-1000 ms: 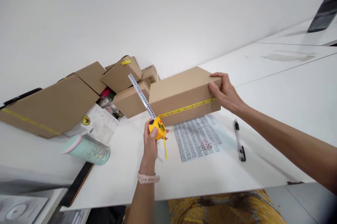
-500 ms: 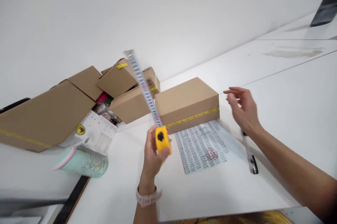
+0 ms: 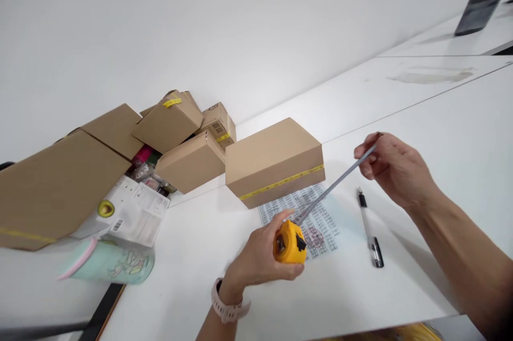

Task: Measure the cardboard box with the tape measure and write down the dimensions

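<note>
Above the desk (image 3: 192,271), curled right hand (image 3: 404,170) pinches tape (image 3: 334,186).

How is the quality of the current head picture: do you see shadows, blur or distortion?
Head view: a soft shadow lies on the table right of the pen; head view: the cup near the left edge looks stretched; head view: the tape measure looks fairly clear, but the paper's print is too small to read.

A head-worn camera looks forward and down, tilted, across a white table (image 3: 188,261) toward the wall (image 3: 240,25), with the left hand (image 3: 262,255) and right hand (image 3: 403,170) near the lens.
</note>
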The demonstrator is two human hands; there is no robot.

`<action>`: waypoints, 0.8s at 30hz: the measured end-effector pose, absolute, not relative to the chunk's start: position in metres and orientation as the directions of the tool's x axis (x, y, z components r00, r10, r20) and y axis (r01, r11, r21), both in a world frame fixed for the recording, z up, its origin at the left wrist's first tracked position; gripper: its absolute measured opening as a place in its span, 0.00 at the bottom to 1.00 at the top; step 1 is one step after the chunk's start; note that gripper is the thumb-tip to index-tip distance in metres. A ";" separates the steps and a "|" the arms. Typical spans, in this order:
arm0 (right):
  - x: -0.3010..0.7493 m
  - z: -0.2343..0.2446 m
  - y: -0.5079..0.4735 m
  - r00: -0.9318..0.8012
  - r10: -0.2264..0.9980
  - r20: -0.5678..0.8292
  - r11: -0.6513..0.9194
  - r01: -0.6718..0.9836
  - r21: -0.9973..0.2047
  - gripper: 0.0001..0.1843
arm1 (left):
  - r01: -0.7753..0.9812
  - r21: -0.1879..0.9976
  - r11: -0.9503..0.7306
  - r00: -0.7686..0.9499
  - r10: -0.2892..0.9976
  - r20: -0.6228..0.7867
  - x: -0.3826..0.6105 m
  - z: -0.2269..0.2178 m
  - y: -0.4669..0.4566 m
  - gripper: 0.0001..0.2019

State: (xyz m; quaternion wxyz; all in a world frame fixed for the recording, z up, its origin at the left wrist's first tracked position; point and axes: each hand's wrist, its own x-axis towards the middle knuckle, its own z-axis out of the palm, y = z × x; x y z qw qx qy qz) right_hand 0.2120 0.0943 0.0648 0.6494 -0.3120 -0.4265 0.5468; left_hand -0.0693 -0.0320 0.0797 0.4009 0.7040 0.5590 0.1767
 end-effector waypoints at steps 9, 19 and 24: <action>0.164 0.033 0.076 -0.537 0.834 0.127 0.259 0.179 -0.949 0.24 | 0.456 0.890 0.013 0.043 0.998 -0.036 -0.066 0.036 -0.017 0.52; 0.223 0.033 0.109 0.072 0.997 -0.024 -0.073 0.834 -0.548 0.24 | 0.736 0.677 -0.014 -0.097 0.987 0.125 -0.083 0.006 -0.012 0.29; 0.227 0.029 0.098 -0.111 0.977 -0.183 0.022 0.903 -0.430 0.22 | 0.802 0.583 -0.128 -0.004 0.975 0.221 -0.087 -0.007 -0.010 0.27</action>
